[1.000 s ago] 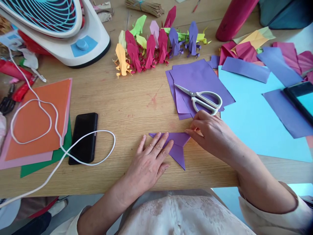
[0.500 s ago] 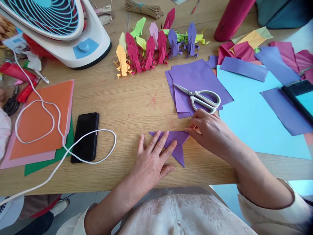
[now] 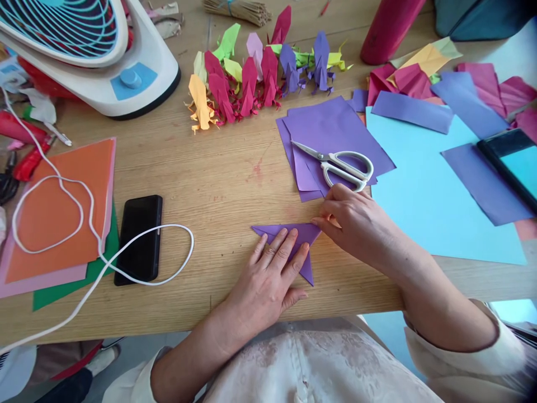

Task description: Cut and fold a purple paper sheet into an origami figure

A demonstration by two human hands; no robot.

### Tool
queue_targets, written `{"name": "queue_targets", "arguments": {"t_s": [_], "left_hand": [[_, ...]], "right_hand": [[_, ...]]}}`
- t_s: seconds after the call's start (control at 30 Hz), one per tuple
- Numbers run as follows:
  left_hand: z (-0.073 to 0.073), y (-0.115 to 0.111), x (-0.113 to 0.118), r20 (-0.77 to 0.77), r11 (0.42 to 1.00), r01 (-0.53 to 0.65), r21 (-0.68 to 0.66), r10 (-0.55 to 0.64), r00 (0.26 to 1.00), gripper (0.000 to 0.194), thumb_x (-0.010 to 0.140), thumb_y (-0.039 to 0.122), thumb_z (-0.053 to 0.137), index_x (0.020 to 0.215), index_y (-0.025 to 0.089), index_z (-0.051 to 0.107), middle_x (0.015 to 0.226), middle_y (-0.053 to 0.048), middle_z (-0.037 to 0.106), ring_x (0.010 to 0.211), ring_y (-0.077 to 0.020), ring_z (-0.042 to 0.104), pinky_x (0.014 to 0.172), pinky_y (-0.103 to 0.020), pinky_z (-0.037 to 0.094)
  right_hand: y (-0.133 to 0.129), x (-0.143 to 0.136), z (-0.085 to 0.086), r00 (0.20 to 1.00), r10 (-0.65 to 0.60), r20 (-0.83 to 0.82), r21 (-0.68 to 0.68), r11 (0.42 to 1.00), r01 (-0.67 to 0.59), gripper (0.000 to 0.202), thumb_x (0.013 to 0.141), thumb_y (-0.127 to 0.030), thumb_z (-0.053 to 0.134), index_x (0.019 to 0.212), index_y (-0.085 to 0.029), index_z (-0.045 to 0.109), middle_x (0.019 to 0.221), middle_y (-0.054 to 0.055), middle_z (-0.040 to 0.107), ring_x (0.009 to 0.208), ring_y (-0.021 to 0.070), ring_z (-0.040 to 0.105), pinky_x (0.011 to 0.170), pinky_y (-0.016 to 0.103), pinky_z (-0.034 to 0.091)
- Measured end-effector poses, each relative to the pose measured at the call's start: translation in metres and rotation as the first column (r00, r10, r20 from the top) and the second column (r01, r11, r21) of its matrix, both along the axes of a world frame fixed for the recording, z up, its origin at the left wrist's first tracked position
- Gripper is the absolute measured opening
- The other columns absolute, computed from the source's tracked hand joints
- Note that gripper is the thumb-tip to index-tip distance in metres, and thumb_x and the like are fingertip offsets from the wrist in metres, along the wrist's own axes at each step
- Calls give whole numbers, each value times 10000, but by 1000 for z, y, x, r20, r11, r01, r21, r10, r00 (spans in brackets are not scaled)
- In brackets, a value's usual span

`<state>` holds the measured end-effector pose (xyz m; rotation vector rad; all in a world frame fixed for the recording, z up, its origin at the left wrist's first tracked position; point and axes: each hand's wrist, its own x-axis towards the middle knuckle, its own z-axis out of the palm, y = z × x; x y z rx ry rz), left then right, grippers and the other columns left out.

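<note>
A folded purple paper lies flat near the table's front edge, its outline a triangle with one point toward me. Across its middle, my left hand presses down with fingers spread, hiding much of the folds. My right hand pinches the paper's right corner between thumb and forefinger. Just beyond that hand rest scissors with pale grey handles, their blades slightly apart. Beneath the scissors is a stack of purple paper sheets.
Folded paper figures in several colours stand at the back. A white fan, black phone, white cable and orange paper occupy the left. Light blue paper, paper scraps and a red cylinder are right.
My left hand has slid slightly right over the purple paper. My right hand keeps its pinch on the corner. The whole view has shifted a little.
</note>
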<state>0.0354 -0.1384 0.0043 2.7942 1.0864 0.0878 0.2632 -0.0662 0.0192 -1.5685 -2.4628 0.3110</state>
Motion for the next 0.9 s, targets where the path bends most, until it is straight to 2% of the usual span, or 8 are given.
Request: {"name": "queue_targets", "arguments": {"t_s": [0.17,0.37,0.5,0.6,0.7,0.77,0.9], "left_hand": [[0,0,2,-10,1000,-6,22,6,1000,744,957,600,441,1538,145,343,1591,-206,342,1473,-351,333,1167,-530,284],[2,0,3,-28,1000,-24,-21,23,999,728,961,594,440,1551,184,326,1613,-180,310,1486,-336,307,1171,-531,280],[2,-1,3,-33,999,-41,-29,40,999,725,957,594,448,1556,208,316,1624,-142,302,1494,-357,272,1169,-555,281],[1,-4,2,-51,997,-77,-17,76,996,694,959,586,447,1558,260,313,1643,-77,279,1498,-419,206,1146,-639,274],[1,-8,3,-76,994,-110,-1,109,991,678,965,576,438,1565,300,285,1666,-36,217,1493,-465,154,1112,-721,267],[1,-10,4,-89,992,-129,10,130,988,681,959,583,440,1566,319,278,1681,-14,155,1485,-494,132,1088,-762,266],[2,-14,7,-114,986,-166,26,168,979,694,928,628,457,1548,345,327,1693,31,50,1464,-534,139,1048,-795,301]], "right_hand": [[0,-1,3,1000,-11,23,-35,999,12,242,902,-233,588,673,-158,604,842,67,572,694,170,516,742,348,387],[0,-1,1,1000,-5,15,-19,1000,5,245,908,-243,589,677,-163,611,825,58,563,696,176,523,744,355,395],[-5,0,6,999,-20,-29,-40,999,19,158,917,-230,600,785,-156,646,881,65,589,738,186,563,739,346,419],[-19,0,14,998,-26,-64,19,999,27,115,948,-212,565,974,-149,657,996,93,621,829,212,601,737,350,424],[-40,-5,16,991,28,-133,132,991,-11,152,971,-167,513,1052,-137,638,1046,119,641,901,232,608,755,364,423],[-55,-10,12,977,95,-192,141,988,-68,160,968,-135,508,1071,-126,630,1045,129,651,920,234,607,768,365,433],[-76,-17,-5,972,183,-150,180,971,-155,236,939,-79,516,1146,-115,625,1115,146,672,910,238,594,768,378,441]]}}
